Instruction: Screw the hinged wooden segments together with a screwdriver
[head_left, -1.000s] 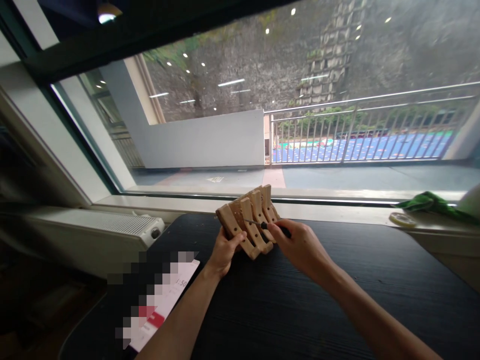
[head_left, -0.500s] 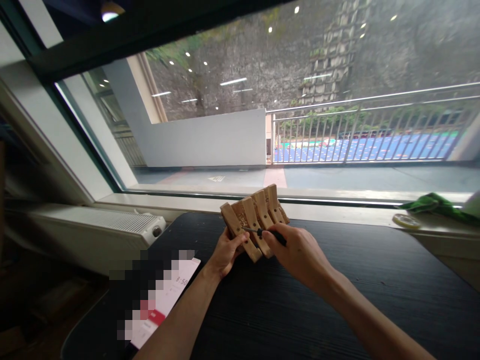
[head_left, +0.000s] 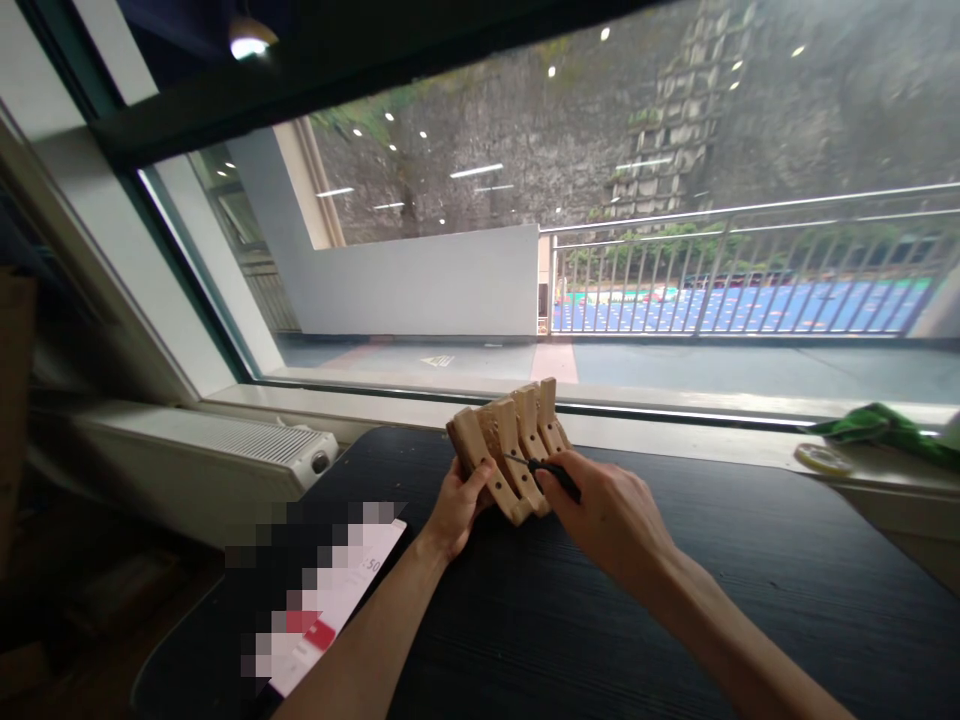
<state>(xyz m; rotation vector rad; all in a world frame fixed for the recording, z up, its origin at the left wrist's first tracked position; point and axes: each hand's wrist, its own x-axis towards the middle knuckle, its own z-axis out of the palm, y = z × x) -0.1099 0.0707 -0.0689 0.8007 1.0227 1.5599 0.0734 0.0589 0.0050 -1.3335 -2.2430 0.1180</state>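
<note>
My left hand [head_left: 459, 508] is closed around the lower left side of a slatted wooden piece [head_left: 514, 440], its thumb lying on the leftmost slat. The piece is tilted above the table and has several pale, curved slats with small dark holes or screws in them. In my right hand [head_left: 611, 505] is a screwdriver [head_left: 559, 475] with a black handle and a thin metal shaft. Its tip points left and is close to the second slat, near a dark hole. Whether the tip touches the wood I cannot tell.
Under my hands is a black table [head_left: 675, 620]. A phone [head_left: 337, 610] with a lit screen, partly blurred, lies by my left forearm. Behind stand a window sill [head_left: 675, 437], a tape roll [head_left: 823, 459] and a green cloth [head_left: 877, 430]. A white radiator [head_left: 247, 450] is at left.
The screwdriver tip has moved right, from beside the leftmost slat's hole to the second slat. My left thumb sits higher on the leftmost slat. The wooden piece has turned slightly.
</note>
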